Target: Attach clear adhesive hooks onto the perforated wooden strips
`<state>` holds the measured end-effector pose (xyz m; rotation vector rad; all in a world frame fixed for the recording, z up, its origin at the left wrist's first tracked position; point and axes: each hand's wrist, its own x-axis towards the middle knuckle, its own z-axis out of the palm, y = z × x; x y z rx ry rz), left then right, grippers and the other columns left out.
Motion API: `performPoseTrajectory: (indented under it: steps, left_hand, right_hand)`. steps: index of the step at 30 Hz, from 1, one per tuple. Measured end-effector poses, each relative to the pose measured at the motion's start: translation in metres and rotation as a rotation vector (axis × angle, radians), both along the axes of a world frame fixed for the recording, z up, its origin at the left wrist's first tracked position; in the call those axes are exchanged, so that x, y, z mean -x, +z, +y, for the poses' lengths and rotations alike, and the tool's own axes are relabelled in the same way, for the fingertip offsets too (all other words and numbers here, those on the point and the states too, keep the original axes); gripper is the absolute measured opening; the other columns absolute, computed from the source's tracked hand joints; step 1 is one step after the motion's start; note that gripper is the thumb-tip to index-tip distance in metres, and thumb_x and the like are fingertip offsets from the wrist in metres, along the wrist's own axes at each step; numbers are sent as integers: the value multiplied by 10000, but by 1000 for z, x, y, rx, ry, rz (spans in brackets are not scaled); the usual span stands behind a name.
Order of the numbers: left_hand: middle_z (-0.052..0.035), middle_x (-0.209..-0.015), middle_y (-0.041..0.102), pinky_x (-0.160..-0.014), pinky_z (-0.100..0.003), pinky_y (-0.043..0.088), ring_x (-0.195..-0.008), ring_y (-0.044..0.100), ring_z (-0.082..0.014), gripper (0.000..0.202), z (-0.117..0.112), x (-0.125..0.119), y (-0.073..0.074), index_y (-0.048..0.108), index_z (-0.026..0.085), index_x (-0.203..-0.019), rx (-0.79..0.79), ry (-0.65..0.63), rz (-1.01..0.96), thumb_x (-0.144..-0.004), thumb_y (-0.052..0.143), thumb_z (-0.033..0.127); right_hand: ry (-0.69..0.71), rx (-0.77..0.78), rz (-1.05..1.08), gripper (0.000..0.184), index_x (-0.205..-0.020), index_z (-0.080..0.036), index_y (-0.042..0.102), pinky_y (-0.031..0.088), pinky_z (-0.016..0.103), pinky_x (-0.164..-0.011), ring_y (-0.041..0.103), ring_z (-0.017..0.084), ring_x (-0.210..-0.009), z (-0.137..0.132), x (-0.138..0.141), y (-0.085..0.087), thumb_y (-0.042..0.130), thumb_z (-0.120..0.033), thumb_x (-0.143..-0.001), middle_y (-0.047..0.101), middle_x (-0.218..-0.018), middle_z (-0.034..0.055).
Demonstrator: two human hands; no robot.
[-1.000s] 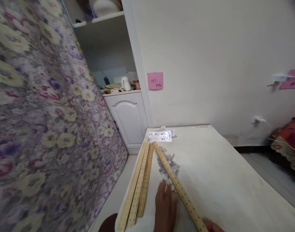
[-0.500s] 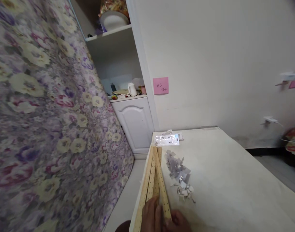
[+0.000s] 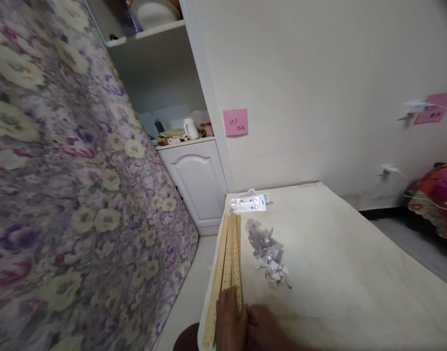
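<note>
Several long, pale wooden strips (image 3: 227, 253) with rows of small holes lie side by side along the left edge of the table. My left hand (image 3: 231, 319) is over their near part, its fingers closed round the strips. Close against it, my right hand (image 3: 265, 329) is dark and blurred, with its fingers curled in. What the right fingers hold, if anything, is hidden. To the right of the strips is a loose pile of small clear bags (image 3: 265, 241). Small white pieces (image 3: 277, 275) lie at its near end.
Flat clear packets (image 3: 248, 203) lie at the far left corner of the cream-covered table (image 3: 329, 258). A floral curtain (image 3: 99, 195) hangs at left beside a white cabinet (image 3: 194, 180). Pink notes (image 3: 235, 122) are on the wall, with a plugged-in cable at right.
The rightmost strip, slanted away from the others before, now lies close beside them. Both hands are closer together. The view has shifted slightly to the right and down.
</note>
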<state>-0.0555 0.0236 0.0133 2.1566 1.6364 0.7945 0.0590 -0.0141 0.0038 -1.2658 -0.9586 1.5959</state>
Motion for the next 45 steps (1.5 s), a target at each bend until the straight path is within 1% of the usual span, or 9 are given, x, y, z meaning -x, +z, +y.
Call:
performPoseTrajectory:
  steps: [6,9,11,15,22,30,35,41,45]
  left_hand:
    - [-94,-1102,575,-948,-421,437,-1065,529,-242,387,2,-4,1,552,166,-1147,-81,-7,16,-770,468,201]
    - [-95,-1127,568,-941,-431,442,-1067,524,-249,377,1,-2,5,555,176,-1146,-122,1,28,-779,490,233]
    - [-98,-1172,544,-953,-447,435,-1089,512,-257,377,-2,-4,9,544,187,-1171,-151,3,30,-808,491,272]
    - [-110,-1258,507,-1011,-424,403,-1199,458,-240,390,-10,-23,10,492,182,-1245,-208,-112,-31,-875,418,282]
    - [-165,-1406,395,-1080,-422,313,-1317,341,-274,555,17,-86,-12,429,115,-1328,-32,-108,-50,-775,427,157]
    - [-129,-1248,538,-1042,-332,363,-1194,471,-196,509,28,-110,0,467,115,-1276,32,-150,-191,-776,370,123]
    - [-121,-1272,522,-1048,-373,362,-1214,452,-211,455,11,-98,7,474,138,-1279,-13,-146,-226,-839,364,188]
    - [-131,-1260,508,-1035,-448,343,-1199,432,-272,418,-2,-51,24,524,154,-1247,-180,-46,108,-858,404,251]
    - [-131,-1227,507,-964,-424,389,-1112,478,-276,408,-8,-30,37,539,163,-1228,-149,79,279,-844,404,194]
  right_hand:
    - [31,16,17,275,-846,-190,460,425,231,-446,572,139,-452,-17,-22,-2,538,-336,-627,596,-574,-36]
    - [-137,-178,-227,195,-841,-185,501,415,237,-459,544,124,-469,-25,-58,0,496,-314,-696,589,-643,-23]
    - [-283,-348,-488,134,-812,-183,549,456,274,-616,583,157,-642,-29,-87,3,488,-279,-740,605,-701,7]
    - [-364,-422,-717,183,-851,-182,590,455,320,-745,601,201,-778,-29,-128,4,432,-262,-805,646,-810,53]
    - [-364,-478,-804,306,-1012,-168,623,456,321,-840,614,209,-912,-16,-131,-2,367,-246,-863,657,-962,91]
    - [-444,-479,-721,276,-1034,-185,587,480,296,-827,620,194,-913,-17,-137,-8,382,-277,-873,663,-988,83]
    - [-424,-426,-650,231,-987,-197,573,486,291,-802,624,191,-875,-20,-139,-8,402,-298,-869,668,-958,74]
    - [-390,-418,-624,218,-945,-205,593,487,298,-787,627,203,-858,-20,-139,-12,426,-310,-852,676,-928,71]
    - [-391,-412,-629,226,-948,-207,611,487,304,-785,635,206,-845,-20,-139,-14,442,-314,-841,684,-916,66]
